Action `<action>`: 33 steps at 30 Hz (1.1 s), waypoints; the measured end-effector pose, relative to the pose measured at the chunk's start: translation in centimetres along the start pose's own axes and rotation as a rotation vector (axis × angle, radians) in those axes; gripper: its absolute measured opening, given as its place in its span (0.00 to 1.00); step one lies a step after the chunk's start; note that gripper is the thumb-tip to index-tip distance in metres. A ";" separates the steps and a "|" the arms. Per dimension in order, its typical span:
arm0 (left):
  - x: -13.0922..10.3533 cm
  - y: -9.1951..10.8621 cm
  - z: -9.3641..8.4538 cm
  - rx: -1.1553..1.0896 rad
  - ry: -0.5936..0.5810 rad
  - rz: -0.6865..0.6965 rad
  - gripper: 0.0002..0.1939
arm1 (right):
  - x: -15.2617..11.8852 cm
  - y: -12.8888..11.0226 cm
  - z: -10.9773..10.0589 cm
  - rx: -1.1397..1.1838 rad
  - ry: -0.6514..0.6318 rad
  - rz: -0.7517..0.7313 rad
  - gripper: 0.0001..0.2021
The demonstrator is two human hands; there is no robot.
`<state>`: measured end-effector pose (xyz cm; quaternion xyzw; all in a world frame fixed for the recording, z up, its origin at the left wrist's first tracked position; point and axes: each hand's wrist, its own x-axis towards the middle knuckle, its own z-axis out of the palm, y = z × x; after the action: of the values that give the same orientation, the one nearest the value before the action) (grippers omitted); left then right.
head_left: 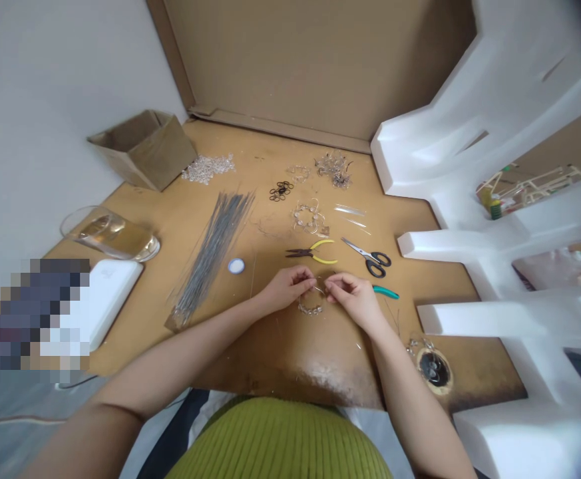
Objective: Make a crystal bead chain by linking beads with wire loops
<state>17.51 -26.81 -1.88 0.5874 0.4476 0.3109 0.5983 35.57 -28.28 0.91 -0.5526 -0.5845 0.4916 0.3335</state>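
Near the table's front, my left hand (pixel 293 286) pinches the left side of a thin wire ring (pixel 311 310) strung with clear beads. On its right side the fingertips of my right hand (pixel 347 293) are closed on the wire. The beads hang along the ring's lower part. Just above the hands lie yellow-handled pliers (pixel 315 253), with black-handled scissors (pixel 370 257) to their right. A teal handle (pixel 387 292) sticks out beside my right hand; the rest of that tool is hidden.
On the table (pixel 280 359) are a bundle of wires (pixel 215 256), clear beads (pixel 209 167), black rings (pixel 281 191), a beaded ring (pixel 307 216), a cardboard box (pixel 145 150), a glass mug (pixel 115 233) and a white lid (pixel 236 266). White foam (pixel 450 319) borders the right side.
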 end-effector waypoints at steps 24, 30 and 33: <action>0.5 5.5 -0.9 0.505 -0.129 0.185 0.10 | -0.2 -0.9 -0.4 0.210 -0.046 0.039 0.14; 1.5 5.7 -0.7 0.441 -0.122 0.171 0.09 | 0.0 -0.8 -0.9 0.256 0.013 0.019 0.15; 1.6 5.5 -1.3 0.372 -0.076 0.188 0.11 | 0.0 -0.8 -1.4 0.253 0.056 0.031 0.17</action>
<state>17.85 -24.14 3.31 0.7381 0.4177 0.2551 0.4644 36.64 -27.89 2.09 -0.5284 -0.4997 0.5510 0.4093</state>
